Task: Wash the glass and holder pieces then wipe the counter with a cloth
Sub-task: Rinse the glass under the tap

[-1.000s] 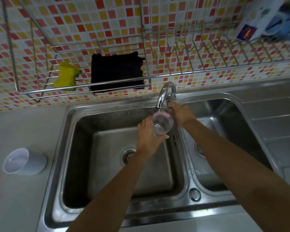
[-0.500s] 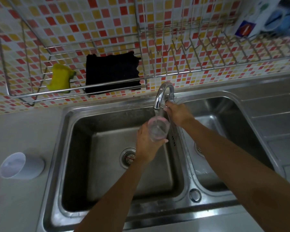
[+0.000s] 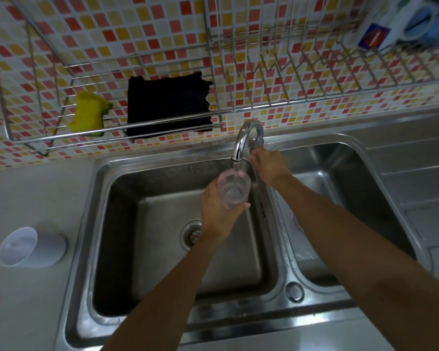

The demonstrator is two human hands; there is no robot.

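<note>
Looking down from head height at a steel double sink (image 3: 117,188) set in a pale counter (image 3: 31,198), with a red and yellow mosaic wall beyond.

The left hand (image 3: 217,211) is wrapped round a clear glass (image 3: 233,190), fingers and thumb curled about its side. It holds the glass upright over the left basin, directly under the curved tap spout (image 3: 246,138). The right hand (image 3: 270,165) reaches to the far side of the spout and seems to pinch the small tap handle (image 3: 257,145), though the spout partly hides the grip.

A thin stream of water now falls from the spout into the glass. A second ago the hands and the glass were in almost the same places, but no stream showed. The tap has therefore probably just been opened, and rinsing of the glass is only beginning.

On the counter, well to the left of the sink, a pale plastic cup (image 3: 31,247) lies on its side. It is likely one of the holder pieces, not yet washed.

On the far wall, a wire rack (image 3: 314,97) holds a yellow sponge (image 3: 89,115) and, just to its right, a black cloth (image 3: 167,105). The cloth is probably meant for wiping the counter, a step that looks a good way off.
</note>
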